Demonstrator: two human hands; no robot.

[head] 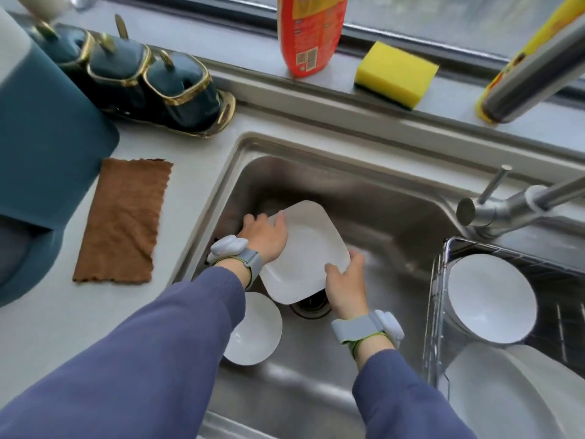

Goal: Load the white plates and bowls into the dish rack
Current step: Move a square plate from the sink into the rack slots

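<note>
A square white plate is held tilted over the drain inside the steel sink. My left hand grips its upper left edge and my right hand grips its lower right corner. A round white bowl lies on the sink floor at the left, partly hidden under my left sleeve. The wire dish rack sits at the sink's right side. It holds a white bowl on edge and white plates below it.
A steel faucet reaches over the rack's far corner. A brown cloth lies on the counter at left, behind it dark green lidded jars. On the window sill stand an orange bottle and a yellow sponge.
</note>
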